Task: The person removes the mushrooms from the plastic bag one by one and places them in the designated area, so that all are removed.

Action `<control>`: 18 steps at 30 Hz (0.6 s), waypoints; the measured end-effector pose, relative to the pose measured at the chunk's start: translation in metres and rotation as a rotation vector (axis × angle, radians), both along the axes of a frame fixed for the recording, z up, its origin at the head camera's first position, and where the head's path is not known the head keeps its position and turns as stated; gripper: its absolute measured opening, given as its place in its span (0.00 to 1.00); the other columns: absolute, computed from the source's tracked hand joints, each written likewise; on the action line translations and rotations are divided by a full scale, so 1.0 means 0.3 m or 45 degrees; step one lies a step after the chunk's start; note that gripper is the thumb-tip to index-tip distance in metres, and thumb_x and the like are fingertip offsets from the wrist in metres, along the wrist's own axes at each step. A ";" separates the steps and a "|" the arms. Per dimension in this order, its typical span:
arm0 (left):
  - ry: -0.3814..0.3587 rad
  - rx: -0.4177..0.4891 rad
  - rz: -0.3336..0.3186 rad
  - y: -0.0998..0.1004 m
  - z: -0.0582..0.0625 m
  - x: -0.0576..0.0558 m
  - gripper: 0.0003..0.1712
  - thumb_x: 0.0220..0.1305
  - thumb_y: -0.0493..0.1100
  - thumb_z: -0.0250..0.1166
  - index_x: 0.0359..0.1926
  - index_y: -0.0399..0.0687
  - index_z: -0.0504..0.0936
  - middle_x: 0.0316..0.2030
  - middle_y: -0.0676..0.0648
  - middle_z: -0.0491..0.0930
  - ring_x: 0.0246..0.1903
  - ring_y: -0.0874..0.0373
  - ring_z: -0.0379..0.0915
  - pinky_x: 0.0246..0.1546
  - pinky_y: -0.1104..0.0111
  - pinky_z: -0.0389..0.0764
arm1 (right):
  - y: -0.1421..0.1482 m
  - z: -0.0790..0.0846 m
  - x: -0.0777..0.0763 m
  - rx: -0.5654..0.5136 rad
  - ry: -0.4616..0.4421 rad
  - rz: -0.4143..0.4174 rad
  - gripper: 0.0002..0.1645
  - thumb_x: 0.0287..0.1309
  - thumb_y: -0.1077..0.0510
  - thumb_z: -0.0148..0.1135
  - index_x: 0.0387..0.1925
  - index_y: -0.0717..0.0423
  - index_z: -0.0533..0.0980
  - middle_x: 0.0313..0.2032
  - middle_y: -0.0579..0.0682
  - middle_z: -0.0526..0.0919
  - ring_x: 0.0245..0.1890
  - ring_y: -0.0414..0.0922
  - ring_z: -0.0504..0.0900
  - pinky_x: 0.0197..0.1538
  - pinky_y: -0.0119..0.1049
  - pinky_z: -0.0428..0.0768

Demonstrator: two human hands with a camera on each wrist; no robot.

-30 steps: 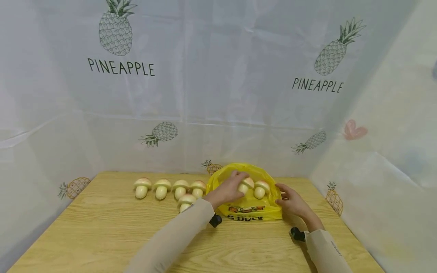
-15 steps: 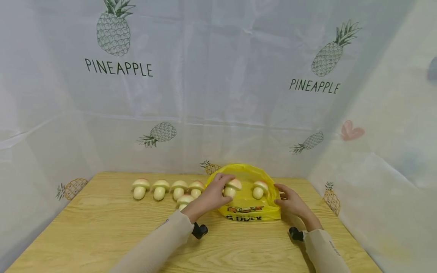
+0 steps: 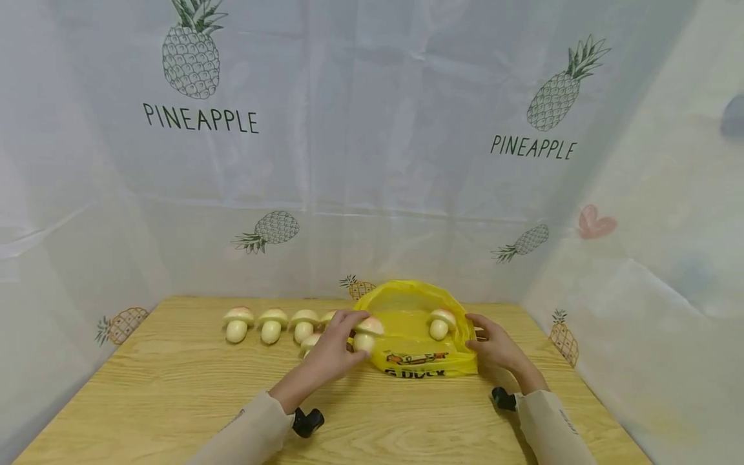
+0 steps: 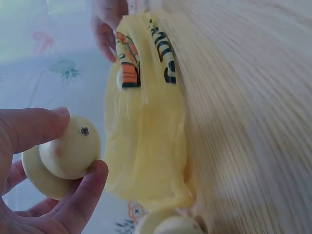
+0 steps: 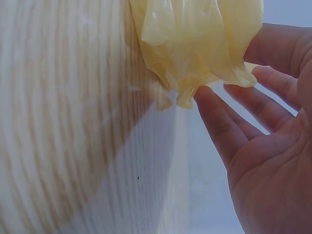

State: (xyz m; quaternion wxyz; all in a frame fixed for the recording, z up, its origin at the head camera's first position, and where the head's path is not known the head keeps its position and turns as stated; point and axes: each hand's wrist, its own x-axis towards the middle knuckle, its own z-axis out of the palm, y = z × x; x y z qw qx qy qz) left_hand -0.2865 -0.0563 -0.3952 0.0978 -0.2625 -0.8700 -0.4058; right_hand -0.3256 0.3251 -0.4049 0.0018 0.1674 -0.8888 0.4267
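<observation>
In the head view my left hand (image 3: 330,349) grips a toy mushroom (image 3: 366,337) at the left side of a yellow plastic bag's mouth. The left wrist view shows thumb and fingers around this mushroom (image 4: 73,148), apart from the bag (image 4: 146,126). The bag (image 3: 401,323) lies with its mouth spread wide, and another mushroom (image 3: 440,324) sits inside it. My right hand (image 3: 496,345) holds the bag's right edge. Up close, its bent fingers and thumb (image 5: 219,119) meet the crumpled yellow film (image 5: 204,48); some fingertips are hidden behind it.
Several more toy mushrooms (image 3: 270,325) stand left of the bag on the wooden table (image 3: 174,387), partly hidden by my left hand. A white curtain printed with pineapples (image 3: 276,227) hangs behind and beside the table. Black wrist mounts (image 3: 308,423) sit at both sleeves.
My left hand has moved left and slightly toward me, carrying the mushroom from the middle of the bag's mouth to its left edge. The right hand has stayed at the bag's right edge.
</observation>
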 end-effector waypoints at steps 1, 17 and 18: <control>0.010 0.009 0.007 -0.012 -0.002 0.004 0.38 0.56 0.40 0.68 0.67 0.56 0.66 0.58 0.47 0.63 0.43 0.58 0.70 0.36 0.69 0.77 | -0.002 0.003 0.004 0.006 -0.001 -0.002 0.37 0.62 0.67 0.58 0.69 0.69 0.55 0.63 0.74 0.60 0.58 0.71 0.67 0.50 0.51 0.78; 0.053 0.129 0.171 -0.196 -0.015 0.037 0.41 0.49 0.33 0.74 0.65 0.52 0.70 0.57 0.43 0.65 0.44 0.53 0.73 0.37 0.69 0.80 | 0.000 -0.003 -0.002 0.003 -0.008 0.003 0.38 0.62 0.67 0.58 0.70 0.68 0.54 0.63 0.73 0.60 0.58 0.71 0.67 0.50 0.51 0.78; 0.051 0.124 0.183 -0.206 -0.015 0.039 0.41 0.50 0.33 0.74 0.65 0.51 0.69 0.57 0.43 0.65 0.45 0.53 0.73 0.37 0.69 0.80 | 0.000 -0.003 -0.002 0.005 -0.009 0.004 0.38 0.62 0.67 0.58 0.70 0.68 0.54 0.64 0.73 0.59 0.58 0.71 0.67 0.50 0.51 0.78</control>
